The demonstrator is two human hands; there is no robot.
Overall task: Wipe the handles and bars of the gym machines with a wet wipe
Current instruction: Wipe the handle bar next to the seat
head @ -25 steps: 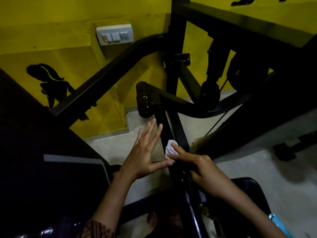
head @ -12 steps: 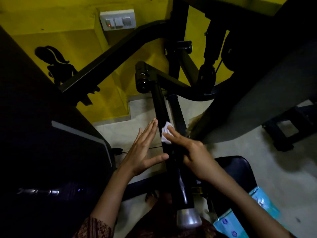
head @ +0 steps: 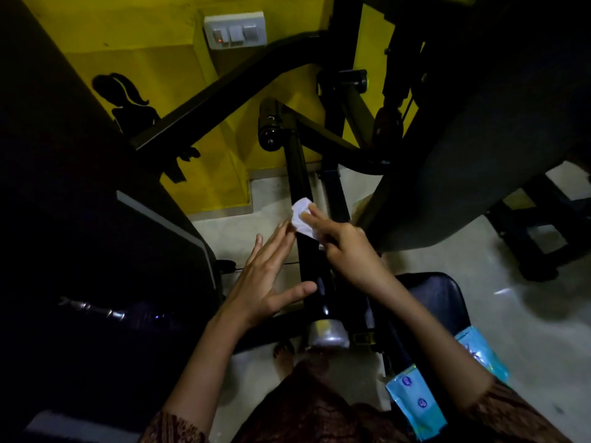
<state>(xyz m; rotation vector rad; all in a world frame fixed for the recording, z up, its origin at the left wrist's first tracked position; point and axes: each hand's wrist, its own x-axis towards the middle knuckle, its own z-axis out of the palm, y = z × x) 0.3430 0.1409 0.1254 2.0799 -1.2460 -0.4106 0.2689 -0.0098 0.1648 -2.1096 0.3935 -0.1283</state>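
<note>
A black padded bar (head: 311,260) with a silver end cap (head: 326,335) runs from my lap up toward a black roller (head: 270,129). My right hand (head: 348,247) presses a crumpled white wet wipe (head: 302,219) against the upper part of this bar. My left hand (head: 268,276) is flat with fingers spread, resting against the bar's left side, thumb touching it.
A blue wet-wipe pack (head: 415,401) lies on a black seat (head: 438,295) at lower right. A dark padded machine part (head: 105,251) fills the left, a grey pad (head: 479,155) the right. Black frame tubes (head: 224,91) cross before the yellow wall with a switch plate (head: 235,30).
My view has tilted down, showing the bar's silver cap and the wipe pack. My right hand has slid the wipe a little up the bar; my left hand stays beside it.
</note>
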